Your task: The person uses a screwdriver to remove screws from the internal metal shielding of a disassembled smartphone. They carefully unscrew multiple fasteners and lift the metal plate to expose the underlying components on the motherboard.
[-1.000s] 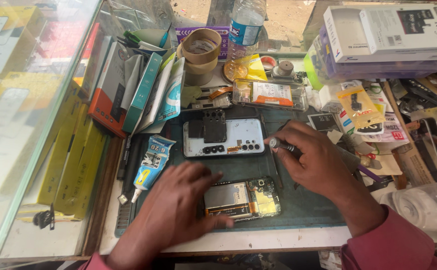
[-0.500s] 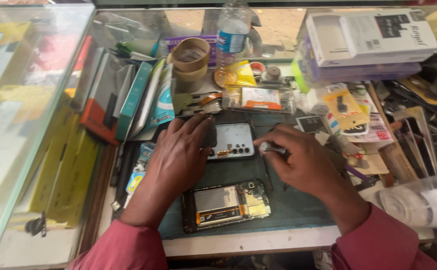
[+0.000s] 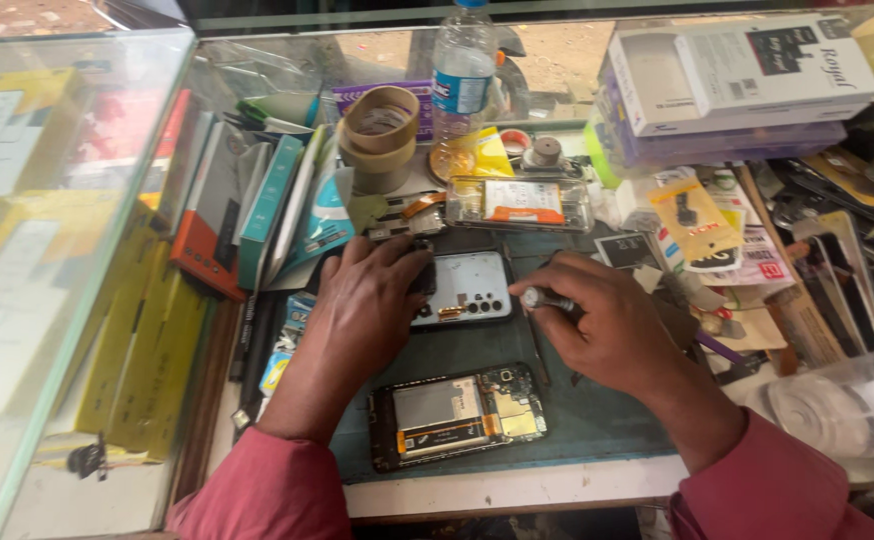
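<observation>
At the far left a glass showcase point(image 3: 47, 250) rises beside the bench, and slim boxed items point(image 3: 257, 200) lean against one another like books, upright so their edges stay reachable. The left hand point(image 3: 362, 305) lies palm down with fingers curled over the left end of a pale, glossy phone back cover point(image 3: 467, 285), apparently pinning it flat so it cannot slide on the dark green work mat point(image 3: 597, 420). Nearer the person, an opened phone point(image 3: 457, 412) rests face down on the mat, its metal shields and orange flex strips exposed. The right hand point(image 3: 612, 335) is closed around a slender screwdriver point(image 3: 542, 298) with a knurled metal handle, held just beside the cover's right edge. Behind stand rolls of brown tape point(image 3: 382, 135) and a clear plastic bottle point(image 3: 462, 75).
</observation>
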